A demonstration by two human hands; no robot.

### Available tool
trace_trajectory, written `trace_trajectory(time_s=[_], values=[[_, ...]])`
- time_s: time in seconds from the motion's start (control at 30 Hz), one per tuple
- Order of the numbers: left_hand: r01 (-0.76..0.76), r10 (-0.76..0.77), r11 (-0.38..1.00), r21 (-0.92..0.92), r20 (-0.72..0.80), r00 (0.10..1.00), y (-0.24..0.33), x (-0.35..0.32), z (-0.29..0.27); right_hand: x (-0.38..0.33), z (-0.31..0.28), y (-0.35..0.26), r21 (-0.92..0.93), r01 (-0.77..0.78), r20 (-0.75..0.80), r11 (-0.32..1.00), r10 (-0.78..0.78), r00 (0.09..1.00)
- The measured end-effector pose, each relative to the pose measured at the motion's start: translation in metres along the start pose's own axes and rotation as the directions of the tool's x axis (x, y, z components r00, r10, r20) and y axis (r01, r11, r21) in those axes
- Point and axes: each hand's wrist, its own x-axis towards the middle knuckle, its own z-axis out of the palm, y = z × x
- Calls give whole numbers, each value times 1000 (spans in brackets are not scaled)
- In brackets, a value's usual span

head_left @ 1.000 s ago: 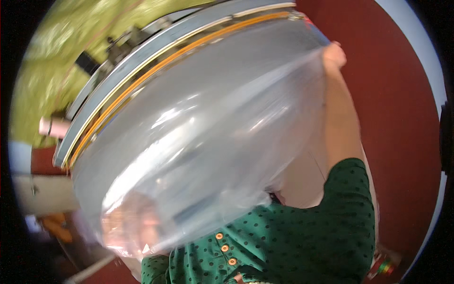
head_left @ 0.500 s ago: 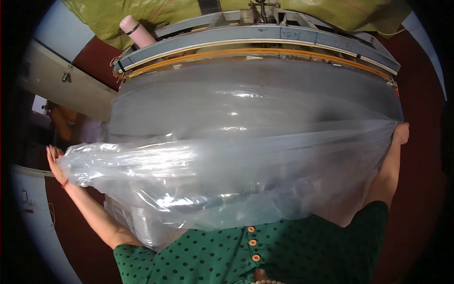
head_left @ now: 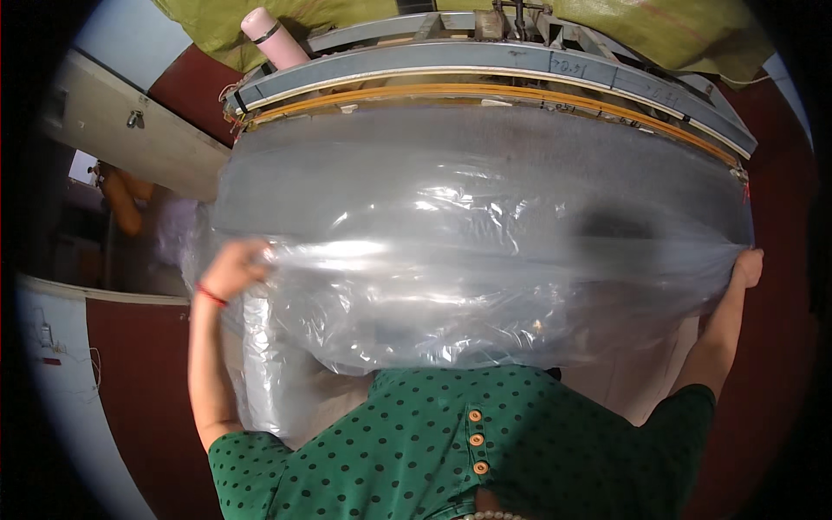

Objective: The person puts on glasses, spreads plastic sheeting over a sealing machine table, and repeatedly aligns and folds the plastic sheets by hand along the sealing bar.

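A wide, clear plastic sheet (head_left: 416,303) stretches between my two hands, wrinkled and shiny along its near part. My left hand (head_left: 236,267), a red string at its wrist, is smeared a little by motion and closed on the sheet's left edge. At the far right my right hand (head_left: 749,267) is a fist gripping the opposite edge, with folds fanning out from it. Beyond my hands the film lies smooth over a grey surface, up to an orange strip (head_left: 416,91). Its near edge hangs in front of my green dotted shirt.
A grey-blue metal frame (head_left: 459,56) runs along the back, with a pink flask (head_left: 274,39) at its left. Yellow-green sheeting (head_left: 650,35) covers things behind. A bunched roll of plastic (head_left: 264,368) hangs below my left hand. On the left is a pale door panel (head_left: 130,121).
My left hand has come inward to the right from the far left, going from spread fingers to a grip on the film. My right hand keeps its hold. The view has shifted slightly.
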Motion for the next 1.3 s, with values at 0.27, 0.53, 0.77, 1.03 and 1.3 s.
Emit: trace_trajectory(time_s=[0.27, 0.53, 0.77, 1.03, 1.3], values=[[-228, 926, 344, 911, -288, 245, 140, -7, -43, -5, -12, 14, -14, -33, 2, 999, 33, 999], [339, -215, 652, 679, -263, 941, -51, 66, -3, 3, 0, 2, 19, 14, 1, 1000, -14, 1000], [-387, 665, 695, 606, -336, 667, 37, 121, 51, 0, -4, 0, 45, -20, 10, 999, 19, 1000], [-426, 605, 790, 441, -447, 658, 31, 133, 70, 20, 14, 18, 186, 1, -18, 983, 2, 1000], [-280, 419, 908, 312, -688, 593, 44, 170, 72, 73, 1, 133, 991, -82, 82, 105, 4, 997]])
